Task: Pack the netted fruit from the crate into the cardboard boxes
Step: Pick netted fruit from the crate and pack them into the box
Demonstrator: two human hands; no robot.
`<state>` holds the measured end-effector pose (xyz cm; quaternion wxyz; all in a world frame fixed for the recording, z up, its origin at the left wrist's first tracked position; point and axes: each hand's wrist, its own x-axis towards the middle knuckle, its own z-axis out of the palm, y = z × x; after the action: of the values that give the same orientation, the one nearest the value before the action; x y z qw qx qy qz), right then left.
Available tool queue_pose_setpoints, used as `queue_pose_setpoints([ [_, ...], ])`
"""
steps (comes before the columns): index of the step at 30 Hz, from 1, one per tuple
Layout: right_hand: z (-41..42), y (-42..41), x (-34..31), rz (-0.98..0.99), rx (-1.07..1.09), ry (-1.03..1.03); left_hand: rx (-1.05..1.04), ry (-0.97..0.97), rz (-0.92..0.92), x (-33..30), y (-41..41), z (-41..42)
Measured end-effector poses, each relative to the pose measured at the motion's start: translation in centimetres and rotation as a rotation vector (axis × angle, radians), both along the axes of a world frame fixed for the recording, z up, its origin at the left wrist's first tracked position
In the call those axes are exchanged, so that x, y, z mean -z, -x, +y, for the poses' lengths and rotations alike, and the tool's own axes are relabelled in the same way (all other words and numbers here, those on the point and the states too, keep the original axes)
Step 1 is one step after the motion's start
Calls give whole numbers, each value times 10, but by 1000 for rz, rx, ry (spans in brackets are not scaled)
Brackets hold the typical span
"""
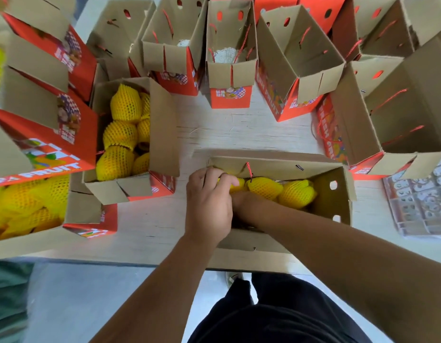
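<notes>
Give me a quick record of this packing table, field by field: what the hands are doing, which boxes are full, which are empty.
left hand: grips a netted fruit at the near box's left end
right hand: mostly hidden inside the near box
near box contents: three netted fruit visible
filled box: left of centre, packed with netted fruit
empty boxes: several open along the far side
</notes>
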<state>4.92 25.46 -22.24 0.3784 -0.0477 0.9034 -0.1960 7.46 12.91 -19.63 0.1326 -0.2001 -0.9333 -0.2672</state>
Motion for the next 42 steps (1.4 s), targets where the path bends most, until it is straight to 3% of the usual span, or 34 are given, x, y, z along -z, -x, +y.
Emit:
queue_pose_setpoints([
  [4,23,-2,-32,41,41,46,-13,130,-82,-11,18,9],
  [6,42,-16,-55,176,168,108,-18,294,-123,-19,21,16],
  [8,66,-29,-72,330,272,135,9,335,-127,-28,20,34],
  [11,110,-44,-95,457,347,154,129,181,-191,-49,19,82],
  [14,159,-63,-119,627,524,214,242,-99,-341,-68,19,145],
  [18,240,-99,-140,783,802,304,397,-312,-363,-90,4,241],
  [24,388,-146,-160,944,1017,284,580,-394,-333,-114,-29,409],
  [32,617,-180,-168,1004,1084,295,660,-324,-453,-134,-54,642],
  [35,711,-173,-163,1022,1112,20,629,-268,-538,-139,-49,709],
  [37,762,-162,-162,913,1179,-142,582,-232,-561,-140,-47,744],
  [40,800,-147,-148,691,1168,-131,495,-263,-630,-138,-56,779],
  [42,810,-139,-134,664,1169,-192,507,-273,-664,-132,-66,794],
])
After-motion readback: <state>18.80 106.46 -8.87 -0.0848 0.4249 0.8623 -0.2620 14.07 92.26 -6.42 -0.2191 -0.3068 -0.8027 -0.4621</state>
